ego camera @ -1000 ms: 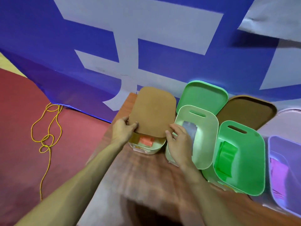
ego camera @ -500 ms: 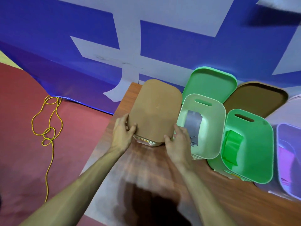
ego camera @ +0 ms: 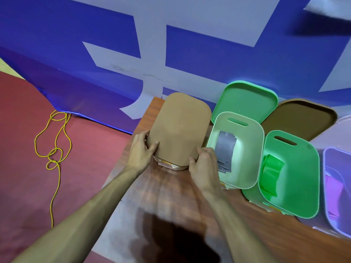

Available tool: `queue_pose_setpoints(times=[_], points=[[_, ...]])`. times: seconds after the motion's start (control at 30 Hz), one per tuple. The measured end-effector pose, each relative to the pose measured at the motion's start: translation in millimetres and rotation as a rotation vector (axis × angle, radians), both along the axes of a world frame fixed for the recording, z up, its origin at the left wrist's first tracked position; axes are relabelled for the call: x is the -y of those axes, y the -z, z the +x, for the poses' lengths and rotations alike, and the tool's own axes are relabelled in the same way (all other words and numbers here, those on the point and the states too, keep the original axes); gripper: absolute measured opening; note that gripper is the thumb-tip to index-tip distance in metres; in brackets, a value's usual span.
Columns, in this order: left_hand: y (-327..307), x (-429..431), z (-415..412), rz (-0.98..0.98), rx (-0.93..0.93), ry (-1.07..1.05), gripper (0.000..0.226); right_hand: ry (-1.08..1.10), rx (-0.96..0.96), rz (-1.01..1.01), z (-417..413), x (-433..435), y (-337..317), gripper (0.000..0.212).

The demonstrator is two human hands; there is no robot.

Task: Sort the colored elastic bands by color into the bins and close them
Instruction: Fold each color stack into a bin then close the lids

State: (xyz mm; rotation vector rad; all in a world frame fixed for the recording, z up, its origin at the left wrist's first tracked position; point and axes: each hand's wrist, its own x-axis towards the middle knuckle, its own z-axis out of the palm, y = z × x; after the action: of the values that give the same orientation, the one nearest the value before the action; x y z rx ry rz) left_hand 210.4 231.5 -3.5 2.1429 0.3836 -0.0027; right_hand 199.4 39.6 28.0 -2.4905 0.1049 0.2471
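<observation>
While my left hand (ego camera: 141, 150) and right hand (ego camera: 203, 164) curl around the near corners of the brown lid (ego camera: 180, 128), it covers its bin (ego camera: 169, 165) at frame centre (contents hidden). To its right, open, stand a pale bin (ego camera: 247, 168) holding grey bands (ego camera: 226, 149), a green bin (ego camera: 303, 177), and a purple bin (ego camera: 338, 186) cut off at the edge.
</observation>
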Motion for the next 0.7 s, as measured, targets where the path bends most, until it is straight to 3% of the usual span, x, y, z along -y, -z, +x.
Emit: queue_pose_setpoints(times=[0.1, 0.23, 0.33, 0.4, 0.57, 0.7], points=[[0.0, -2.4, 15.8, -0.011, -0.012, -0.054, 0.038, 0.013, -0.005, -0.013, 7.8, 2.2, -3.0, 0.043], [-3.1, -1.9, 31.6, -0.054, -0.095, -0.151, 0.023, -0.069, -0.026, -0.156, 16.3, 7.8, -7.1, 0.026], [-4.3, -2.2, 34.3, -0.138, -0.137, -0.196, 0.02, -0.138, -0.028, -0.205, 20.7, 9.8, -9.8, 0.026], [-11.8, -1.0, 38.6, -0.067, -0.166, -0.184, 0.026, -0.153, -0.035, -0.21, 26.4, 12.7, -11.7, 0.028], [-42.3, 22.7, 56.1, 0.419, -0.064, 0.007, 0.05, -0.163, 0.024, -0.213, 54.5, 30.1, -26.8, 0.024], [-63.0, 59.7, 76.1, 0.419, 0.07, 0.229, 0.047, -0.154, 0.083, -0.248, 84.1, 60.1, -52.5, 0.03]])
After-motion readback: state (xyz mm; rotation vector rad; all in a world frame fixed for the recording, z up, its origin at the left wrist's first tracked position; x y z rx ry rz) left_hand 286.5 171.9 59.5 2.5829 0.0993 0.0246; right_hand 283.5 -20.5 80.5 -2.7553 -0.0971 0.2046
